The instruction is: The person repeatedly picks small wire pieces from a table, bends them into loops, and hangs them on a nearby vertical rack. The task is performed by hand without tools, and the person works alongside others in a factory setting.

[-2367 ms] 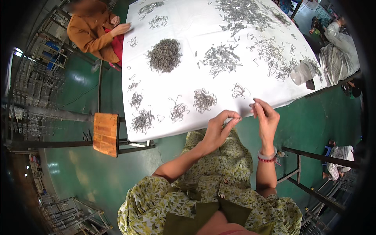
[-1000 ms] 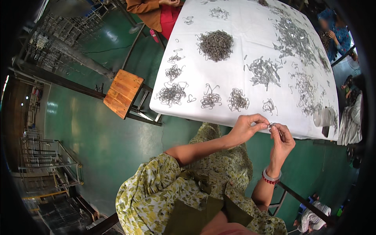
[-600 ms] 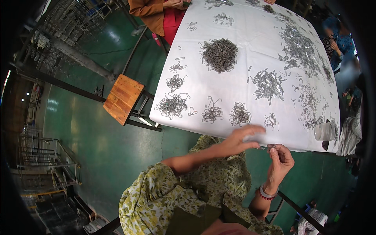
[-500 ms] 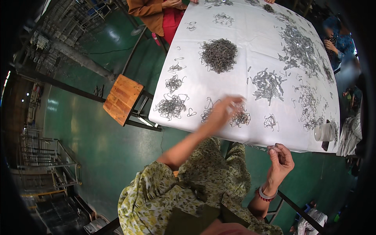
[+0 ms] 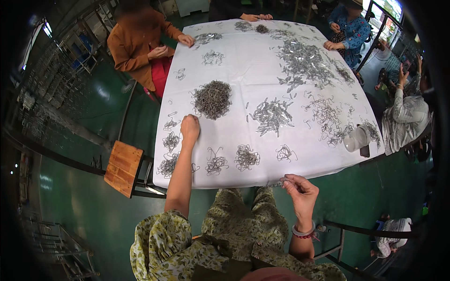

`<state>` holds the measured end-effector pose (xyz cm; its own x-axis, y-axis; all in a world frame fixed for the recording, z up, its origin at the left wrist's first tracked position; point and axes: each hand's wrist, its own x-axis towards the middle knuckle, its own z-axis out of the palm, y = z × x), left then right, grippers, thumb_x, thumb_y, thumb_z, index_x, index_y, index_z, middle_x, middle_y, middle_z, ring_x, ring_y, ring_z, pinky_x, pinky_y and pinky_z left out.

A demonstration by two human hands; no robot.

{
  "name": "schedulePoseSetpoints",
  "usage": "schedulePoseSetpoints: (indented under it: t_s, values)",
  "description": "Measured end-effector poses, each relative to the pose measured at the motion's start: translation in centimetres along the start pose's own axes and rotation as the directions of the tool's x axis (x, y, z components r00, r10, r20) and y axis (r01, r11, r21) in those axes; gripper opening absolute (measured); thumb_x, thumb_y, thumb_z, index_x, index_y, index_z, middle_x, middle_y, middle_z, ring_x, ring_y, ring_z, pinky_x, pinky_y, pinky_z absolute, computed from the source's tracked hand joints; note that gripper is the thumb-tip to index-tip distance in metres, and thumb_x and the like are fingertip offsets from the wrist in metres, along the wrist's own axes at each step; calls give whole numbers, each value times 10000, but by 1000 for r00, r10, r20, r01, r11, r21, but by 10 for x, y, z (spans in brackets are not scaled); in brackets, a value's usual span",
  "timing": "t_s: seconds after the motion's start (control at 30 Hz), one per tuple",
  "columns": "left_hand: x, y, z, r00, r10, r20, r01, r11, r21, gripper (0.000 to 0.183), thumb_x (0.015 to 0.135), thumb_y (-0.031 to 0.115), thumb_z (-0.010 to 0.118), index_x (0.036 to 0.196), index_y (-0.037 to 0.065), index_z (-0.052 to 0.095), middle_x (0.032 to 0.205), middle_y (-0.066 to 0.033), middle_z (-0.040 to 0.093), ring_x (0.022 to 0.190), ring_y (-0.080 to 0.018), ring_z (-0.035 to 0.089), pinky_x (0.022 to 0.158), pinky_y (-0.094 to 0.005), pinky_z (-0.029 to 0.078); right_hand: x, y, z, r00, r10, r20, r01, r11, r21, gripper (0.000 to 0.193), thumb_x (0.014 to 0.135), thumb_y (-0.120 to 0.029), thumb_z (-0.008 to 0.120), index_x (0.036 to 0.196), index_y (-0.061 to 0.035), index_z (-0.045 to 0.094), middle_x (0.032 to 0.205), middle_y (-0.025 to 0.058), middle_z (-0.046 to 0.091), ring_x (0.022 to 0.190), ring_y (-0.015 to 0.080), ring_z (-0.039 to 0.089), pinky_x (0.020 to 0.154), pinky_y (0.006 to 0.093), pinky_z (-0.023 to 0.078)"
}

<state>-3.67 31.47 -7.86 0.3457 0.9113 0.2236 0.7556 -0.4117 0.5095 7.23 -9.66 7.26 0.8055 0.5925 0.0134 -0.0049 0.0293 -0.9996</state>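
Several metal pieces [image 5: 276, 183] in narrow right grip [image 5: 302, 191]; likely light, stiff, best pinched at ends. For left grip [image 5: 190, 129], turned away, can't tell.

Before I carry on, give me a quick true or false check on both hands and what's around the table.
1. The right hand pinches small metal pieces. True.
2. The tub is near the right edge of the table. True.
3. The left hand is beside the tub. False: it is by the dark pile.
4. The stool stands right of the table. False: left.
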Motion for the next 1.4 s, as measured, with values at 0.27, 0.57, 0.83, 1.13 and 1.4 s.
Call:
schedulePoseSetpoints:
  t_s: [0.27, 0.57, 0.83, 1.13, 1.4]
  values:
    - [18, 9, -26, 831, 4, 557, 439, 612, -658, 171, 870, 71, 620, 988, -51, 634, 800, -57, 632, 702, -108, 597, 604, -224, 502, -13, 1, -2, 999, -20, 32, 17, 997, 81, 169, 802, 86, 668, 970, 85, 662, 846, 96, 691, 742, 98, 642, 684, 202, 518]
    - [-42, 131, -58, 710, 319, 627, 481, 431, -764, 256, 898, 107, 612, 1080, -73, 603, 835, -43, 597, 728, -102, 559, 691, -225, 512, -19, 0, -3, 1000, -23, -4, 23, 1000, 8, 349, 807, 77, 661, 1151, 60, 606, 856, 90, 685, 742, 77, 609, 689, 202, 506]
    - [-187, 180, -88, 555, 505, 662, 648, 237, -724, 139, 851, 48, 663, 940, -55, 640, 900, -143, 666, 776, -198, 662, 710, -301, 563, -21, 24, -5, 996, 30, -85, -28, 999, 26, 260, 814, 39, 673, 1071, 60, 642, 846, 100, 688, 703, 98, 615, 598, 203, 474]
    - [-230, 183, -69, 679, 535, 503, 392, 316, -864, 100, 854, 65, 672, 942, 20, 683, 1027, -41, 618, 940, -119, 593, 852, -281, 515, -15, 42, -3, 993, -11, -121, 21, 996, 83, 240, 816, 39, 678, 1055, 48, 655, 883, 95, 690, 739, 95, 639, 628, 200, 516]
    - [-222, 192, -73, 722, 475, 502, 291, 450, -844, 115, 827, 84, 707, 914, 11, 688, 971, -51, 635, 922, -128, 602, 849, -294, 516, -13, 44, -2, 992, -10, -123, 19, 997, 75, 237, 819, 41, 674, 1055, 47, 655, 912, 93, 688, 761, 93, 637, 623, 201, 512]
